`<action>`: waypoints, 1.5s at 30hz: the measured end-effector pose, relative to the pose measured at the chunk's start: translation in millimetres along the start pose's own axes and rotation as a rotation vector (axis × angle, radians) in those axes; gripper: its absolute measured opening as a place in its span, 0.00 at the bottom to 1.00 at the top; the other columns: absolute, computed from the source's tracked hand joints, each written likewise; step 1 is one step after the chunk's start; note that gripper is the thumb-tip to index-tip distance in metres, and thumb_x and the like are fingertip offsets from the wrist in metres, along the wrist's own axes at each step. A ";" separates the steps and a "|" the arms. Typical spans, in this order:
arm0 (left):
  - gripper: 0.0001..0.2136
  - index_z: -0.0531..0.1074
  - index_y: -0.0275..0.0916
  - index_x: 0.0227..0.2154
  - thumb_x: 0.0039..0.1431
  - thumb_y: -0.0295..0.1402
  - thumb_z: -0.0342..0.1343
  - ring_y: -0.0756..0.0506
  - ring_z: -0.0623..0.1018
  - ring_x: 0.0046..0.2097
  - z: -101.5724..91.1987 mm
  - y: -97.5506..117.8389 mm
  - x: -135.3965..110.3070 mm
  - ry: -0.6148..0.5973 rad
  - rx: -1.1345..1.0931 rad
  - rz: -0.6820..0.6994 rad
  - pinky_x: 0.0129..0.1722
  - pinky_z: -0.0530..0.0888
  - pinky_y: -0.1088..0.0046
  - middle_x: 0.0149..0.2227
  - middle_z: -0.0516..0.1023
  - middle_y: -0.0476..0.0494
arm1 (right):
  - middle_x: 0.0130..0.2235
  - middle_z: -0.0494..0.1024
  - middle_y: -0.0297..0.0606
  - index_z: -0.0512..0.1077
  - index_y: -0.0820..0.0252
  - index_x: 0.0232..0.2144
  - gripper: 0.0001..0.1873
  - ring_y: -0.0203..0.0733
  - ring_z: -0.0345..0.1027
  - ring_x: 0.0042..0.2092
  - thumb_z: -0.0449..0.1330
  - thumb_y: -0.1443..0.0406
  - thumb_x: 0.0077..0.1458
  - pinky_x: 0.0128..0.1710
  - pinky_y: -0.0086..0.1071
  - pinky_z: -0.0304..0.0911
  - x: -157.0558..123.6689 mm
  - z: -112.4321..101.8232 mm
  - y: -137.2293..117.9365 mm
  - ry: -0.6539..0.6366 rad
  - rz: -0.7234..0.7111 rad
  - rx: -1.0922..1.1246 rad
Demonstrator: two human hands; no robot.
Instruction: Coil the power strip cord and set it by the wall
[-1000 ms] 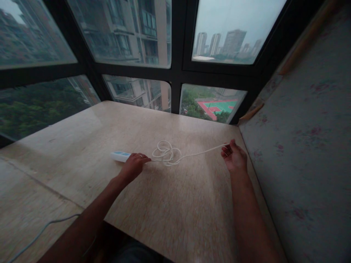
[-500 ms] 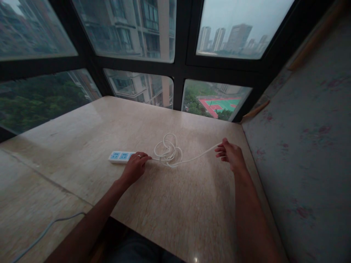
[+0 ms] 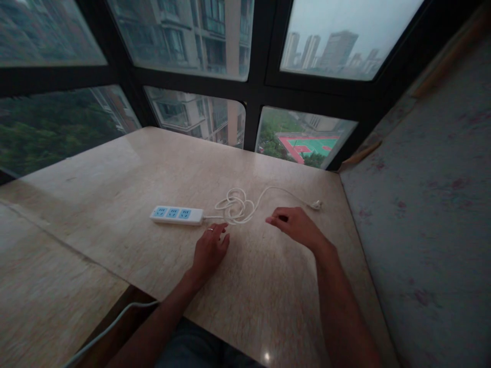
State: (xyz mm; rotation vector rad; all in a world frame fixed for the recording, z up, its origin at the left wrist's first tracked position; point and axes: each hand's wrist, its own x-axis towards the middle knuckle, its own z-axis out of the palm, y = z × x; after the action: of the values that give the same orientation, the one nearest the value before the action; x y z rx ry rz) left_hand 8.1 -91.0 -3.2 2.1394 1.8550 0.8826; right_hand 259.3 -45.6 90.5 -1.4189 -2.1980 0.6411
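A white power strip with blue socket faces lies flat on the stone ledge. Its white cord is bunched in loose loops beside the strip's right end, then curves away to a white plug at the right. My left hand, with a ring on one finger, is just below the loops; its fingers are apart and nothing is held. Between the loops and the plug, my right hand has its fingertips drawn together in a pinch, apart from the cord, with nothing visible in them.
Dark-framed windows border the ledge at the back and left. A flower-patterned wall rises on the right. Another pale cable crosses a gap at the ledge's near left edge.
My right hand has let go of the cord's far end and moved left; the plug now rests on the ledge. My left hand has left the power strip and moved right, toward me.
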 end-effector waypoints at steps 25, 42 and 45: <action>0.11 0.73 0.39 0.26 0.62 0.33 0.52 0.50 0.75 0.26 21.7 -8.5 14.5 0.197 0.183 0.271 0.26 0.63 0.75 0.25 0.76 0.48 | 0.33 0.77 0.39 0.76 0.57 0.33 0.09 0.39 0.68 0.36 0.56 0.64 0.62 0.36 0.31 0.62 20.0 90.7 14.2 0.478 -0.413 -0.299; 0.16 0.72 0.40 0.45 0.60 0.44 0.53 0.48 0.76 0.29 -8.3 0.9 -3.3 -0.065 0.151 0.070 0.30 0.68 0.75 0.30 0.78 0.46 | 0.37 0.75 0.42 0.77 0.55 0.37 0.10 0.43 0.67 0.41 0.54 0.63 0.62 0.42 0.36 0.63 19.6 98.1 8.8 0.452 -0.251 -0.144; 0.18 0.72 0.40 0.48 0.62 0.44 0.51 0.46 0.78 0.31 1.8 26.5 6.6 -0.141 0.184 0.002 0.32 0.68 0.73 0.29 0.79 0.44 | 0.37 0.75 0.42 0.77 0.56 0.37 0.11 0.43 0.68 0.40 0.54 0.63 0.62 0.42 0.36 0.63 19.1 99.7 8.5 0.473 -0.236 -0.132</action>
State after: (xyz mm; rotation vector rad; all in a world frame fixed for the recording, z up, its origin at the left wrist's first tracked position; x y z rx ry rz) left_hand 31.7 -89.8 10.5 2.2435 1.9290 0.5639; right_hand 199.2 -39.0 8.5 -1.1947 -2.0035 0.0653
